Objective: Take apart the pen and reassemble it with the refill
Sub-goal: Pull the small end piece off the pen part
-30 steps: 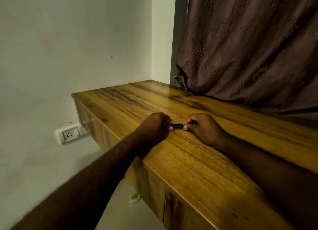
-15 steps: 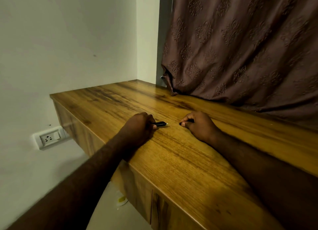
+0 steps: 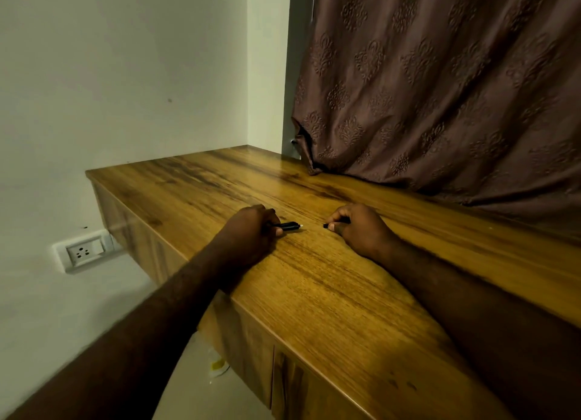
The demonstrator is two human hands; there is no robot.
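Observation:
The black pen is in two parts above the wooden desk (image 3: 314, 294). My left hand (image 3: 251, 231) is closed on the pen body (image 3: 287, 226), whose short black end with a pale tip sticks out to the right. My right hand (image 3: 358, 228) is closed on the other black pen piece (image 3: 333, 223); only its dark end shows past my fingers. A small gap of bare desk separates the two parts. Both hands rest on the desk top. No separate refill is visible.
A brown patterned curtain (image 3: 440, 89) hangs over the back of the desk on the right. The desk's left edge drops to a white wall with a socket (image 3: 83, 253). A small white and yellow item (image 3: 217, 364) lies on the floor.
One second ago both hands held the pen joined between them. The pen has come apart and my hands have moved away from each other, each with one piece.

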